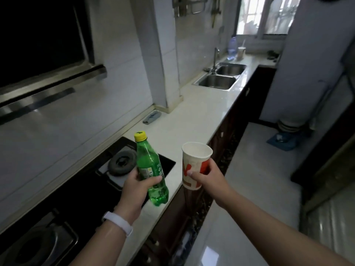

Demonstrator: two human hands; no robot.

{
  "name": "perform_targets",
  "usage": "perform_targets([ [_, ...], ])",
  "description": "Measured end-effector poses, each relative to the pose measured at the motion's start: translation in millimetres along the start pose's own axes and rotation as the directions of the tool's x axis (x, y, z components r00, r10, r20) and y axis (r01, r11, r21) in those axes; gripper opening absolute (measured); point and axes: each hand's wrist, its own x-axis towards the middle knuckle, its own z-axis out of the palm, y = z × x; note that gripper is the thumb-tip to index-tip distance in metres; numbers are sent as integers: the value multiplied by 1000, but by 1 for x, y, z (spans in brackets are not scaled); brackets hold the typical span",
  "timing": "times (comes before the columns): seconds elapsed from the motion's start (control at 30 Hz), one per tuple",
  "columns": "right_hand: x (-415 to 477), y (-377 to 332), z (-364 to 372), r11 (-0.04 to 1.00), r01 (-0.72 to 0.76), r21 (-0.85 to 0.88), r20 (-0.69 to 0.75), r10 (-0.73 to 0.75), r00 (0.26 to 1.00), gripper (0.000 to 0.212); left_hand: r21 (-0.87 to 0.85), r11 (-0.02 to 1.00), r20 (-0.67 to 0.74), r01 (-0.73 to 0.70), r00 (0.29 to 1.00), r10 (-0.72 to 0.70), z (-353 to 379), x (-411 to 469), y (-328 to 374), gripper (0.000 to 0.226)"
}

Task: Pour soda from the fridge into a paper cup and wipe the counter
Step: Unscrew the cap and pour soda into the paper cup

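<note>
Soda bottle point(148, 162), capped, is clamped in the left grip point(138, 187) over the worktop point(192, 116) front edge; the right grip point(203, 175) clasps the paper cup point(194, 160) mouth-up, presumably for pouring.

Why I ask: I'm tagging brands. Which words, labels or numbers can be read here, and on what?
Green bottle label: pale print, too blurred to read.
Yellow cap: dark mark, too small to read.
Paper cup: big red shapes, partly covered by the right hand, not legible.
No text can be quoted.
</note>
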Motion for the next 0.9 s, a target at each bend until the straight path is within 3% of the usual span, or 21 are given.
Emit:
perform_targets([
  [0.4, 78, 6, -72, 991, -107, -83, -243, 84, 966, 60, -1, 995, 246, 95, 965, -92, 94, 141, -24, 45],
  [0.9, 191, -16, -109, 992, -120, -41, -429, 91, 899, 56, 13, 985, 422, 170, 892, -160, 162, 288, -19, 45],
])
